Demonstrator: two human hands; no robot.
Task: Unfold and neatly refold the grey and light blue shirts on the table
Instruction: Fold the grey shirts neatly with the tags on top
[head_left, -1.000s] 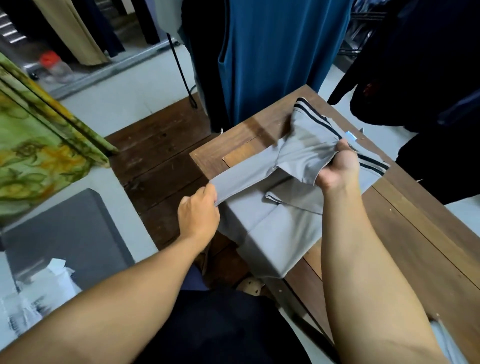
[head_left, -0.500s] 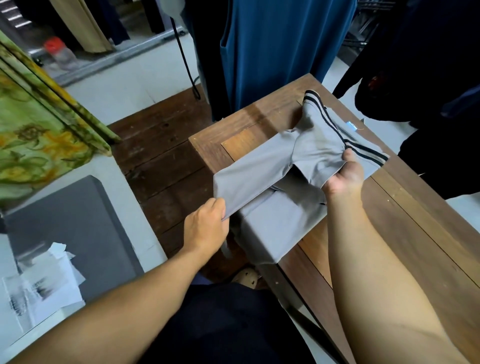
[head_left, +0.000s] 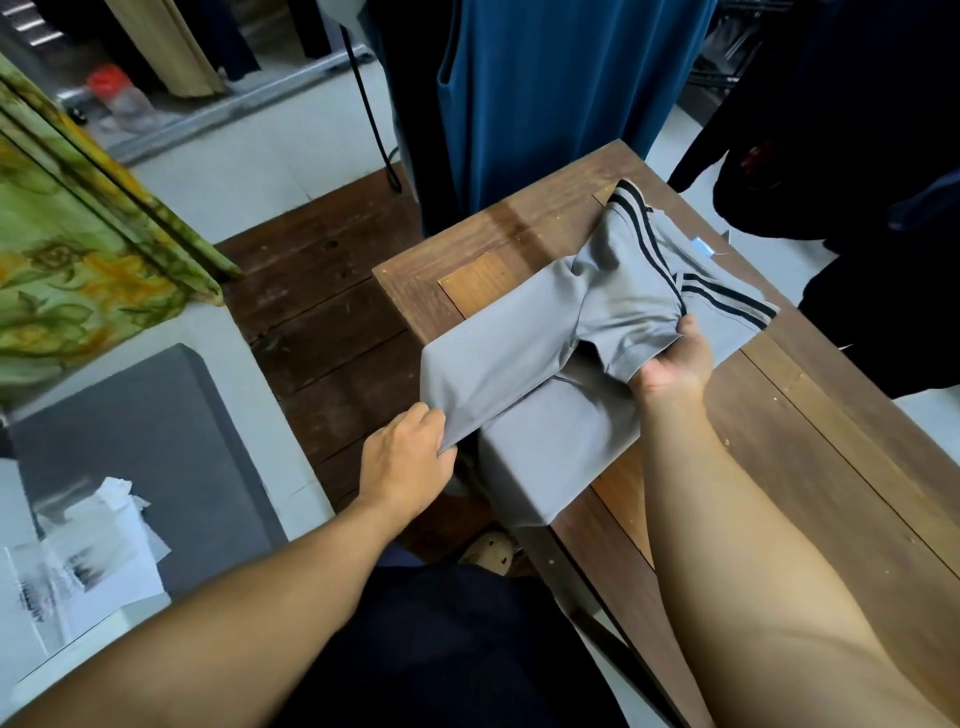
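- The grey shirt (head_left: 524, 338) lies mid-frame on the wooden table (head_left: 841, 467), with its lower part draped over the table's near-left edge.
- The left hand (head_left: 405, 462), lower centre-left, pinches a corner of the shirt's raised fold.
- The right hand (head_left: 672, 364), right of centre, has its fingers curled around a bunched hem, just beside the black stripes.
- A blue garment (head_left: 545, 93) hangs at top centre, behind the table.

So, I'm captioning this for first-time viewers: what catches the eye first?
The grey shirt with black stripes, held between both hands over the left edge of the wooden table. The left hand pinches its lower edge off the table; the right hand grips an upper fold mid-table. A deep blue garment hangs behind.
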